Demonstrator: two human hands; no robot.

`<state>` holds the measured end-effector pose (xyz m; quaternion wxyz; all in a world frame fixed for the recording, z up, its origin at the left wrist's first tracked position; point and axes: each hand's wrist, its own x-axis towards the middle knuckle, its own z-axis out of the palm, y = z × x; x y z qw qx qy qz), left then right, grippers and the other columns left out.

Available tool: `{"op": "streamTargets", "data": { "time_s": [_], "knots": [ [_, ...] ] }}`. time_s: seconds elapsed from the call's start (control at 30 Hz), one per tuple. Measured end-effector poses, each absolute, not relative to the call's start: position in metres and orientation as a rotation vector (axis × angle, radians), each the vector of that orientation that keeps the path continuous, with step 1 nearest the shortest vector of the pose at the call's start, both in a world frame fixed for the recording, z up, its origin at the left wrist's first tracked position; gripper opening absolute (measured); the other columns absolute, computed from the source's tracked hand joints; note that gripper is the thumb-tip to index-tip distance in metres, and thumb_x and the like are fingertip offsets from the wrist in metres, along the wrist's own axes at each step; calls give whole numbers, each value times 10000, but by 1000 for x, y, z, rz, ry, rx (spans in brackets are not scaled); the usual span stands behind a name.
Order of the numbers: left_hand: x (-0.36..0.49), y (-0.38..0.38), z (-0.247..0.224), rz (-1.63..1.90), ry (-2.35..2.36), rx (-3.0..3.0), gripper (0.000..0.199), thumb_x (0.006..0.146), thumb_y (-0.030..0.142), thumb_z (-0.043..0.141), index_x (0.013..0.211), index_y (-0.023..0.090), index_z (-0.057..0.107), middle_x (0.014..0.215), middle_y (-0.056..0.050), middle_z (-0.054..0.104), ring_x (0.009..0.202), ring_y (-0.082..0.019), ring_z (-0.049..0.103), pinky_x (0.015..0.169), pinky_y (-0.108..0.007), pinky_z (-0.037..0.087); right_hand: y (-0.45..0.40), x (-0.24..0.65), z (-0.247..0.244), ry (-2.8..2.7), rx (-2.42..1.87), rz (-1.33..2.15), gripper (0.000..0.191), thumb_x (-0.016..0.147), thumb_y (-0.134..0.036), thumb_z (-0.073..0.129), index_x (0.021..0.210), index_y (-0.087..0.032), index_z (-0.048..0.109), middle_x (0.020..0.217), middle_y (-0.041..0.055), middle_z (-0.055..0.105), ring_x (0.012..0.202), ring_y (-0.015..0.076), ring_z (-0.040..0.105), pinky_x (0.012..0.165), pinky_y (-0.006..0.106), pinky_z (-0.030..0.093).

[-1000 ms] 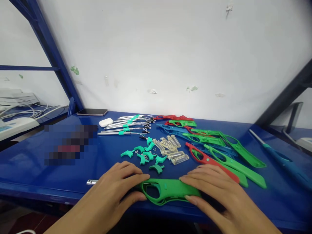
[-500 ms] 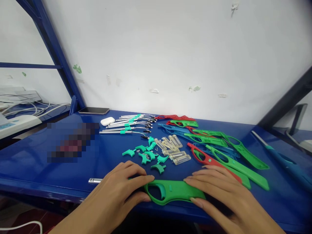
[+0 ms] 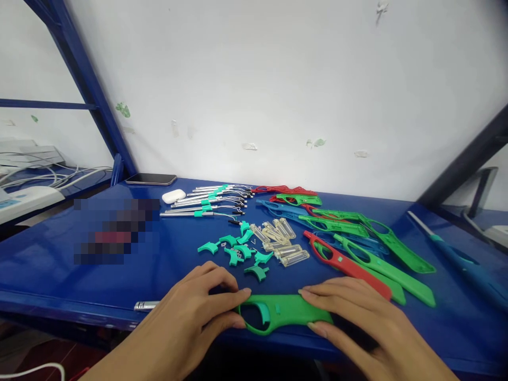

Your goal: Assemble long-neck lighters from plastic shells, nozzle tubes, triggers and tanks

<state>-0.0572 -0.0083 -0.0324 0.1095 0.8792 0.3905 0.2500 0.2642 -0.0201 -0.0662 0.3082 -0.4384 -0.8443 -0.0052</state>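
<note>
A green lighter body (image 3: 291, 309) with a teal trigger in its loop lies level at the table's front edge. My left hand (image 3: 198, 312) is closed on its loop end, thumb and fingers pinching it. A metal tube (image 3: 146, 306) sticks out to the left from behind that wrist. My right hand (image 3: 361, 317) grips the wide handle end between thumb and fingers. Just beyond the hands lie several teal triggers (image 3: 257, 272) and several clear fuel cartridges (image 3: 294, 257).
Red (image 3: 349, 267) and green shells (image 3: 397, 278) lie at the right, with a blue lighter (image 3: 464, 259) farther right. Metal rods with wires (image 3: 186, 214), a white case (image 3: 173, 196) and a phone (image 3: 151, 179) are at the back left. A blue frame post (image 3: 91, 84) stands left.
The metal tube's tip has shifted slightly left and down. Both hands keep their hold on the green body, and the view has moved a little.
</note>
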Motion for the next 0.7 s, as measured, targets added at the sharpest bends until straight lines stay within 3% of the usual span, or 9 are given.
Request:
{"op": "streamTargets", "data": {
  "time_s": [0.13, 0.27, 0.37, 0.53, 0.7],
  "knots": [
    [-54, -6, -33, 781, 1116, 2675, 261, 1001, 94, 623, 1155, 233, 783, 1037, -52, 716, 876, -199, 652, 761, -283, 586, -23, 255, -58, -2162, -1161, -29, 296, 1019, -509, 648, 1195, -330, 804, 1171, 33, 826, 1042, 244, 804, 919, 343, 679],
    [-56, -3, -39, 760, 1058, 2769, 355, 985, 25, 534, 1181, 222, 755, 1025, -59, 722, 854, -203, 635, 731, -292, 562, -24, 252, -51, -2180, -1188, 29, 263, 1027, -505, 641, 1191, -362, 789, 1149, 8, 824, 1020, 227, 803, 880, 328, 685],
    [-60, -2, -44, 697, 1077, 2798, 431, 966, -16, 523, 1231, 257, 725, 1064, -43, 724, 893, -197, 648, 805, -314, 558, -26, 254, -53, -2231, -1230, 92, 254, 1025, -480, 654, 1239, -396, 760, 1190, -7, 810, 1069, 234, 786, 924, 369, 673],
    [-67, -11, -46, 528, 1138, 2814, 575, 1015, 25, 565, 1483, 357, 540, 1265, -14, 679, 1160, -199, 641, 1059, -364, 496, -29, 258, -62, -2203, -1278, 67, 307, 1017, -491, 657, 1289, -377, 742, 1248, 19, 787, 1144, 264, 758, 996, 425, 646],
    [-63, -16, -52, 551, 1150, 2893, 572, 976, 35, 634, 1487, 271, 530, 1216, -49, 688, 1074, -237, 667, 955, -379, 555, -28, 253, -56, -2208, -1206, -37, 263, 1043, -475, 613, 1229, -361, 760, 1157, 9, 812, 1030, 236, 797, 896, 347, 676]
  ]
}}
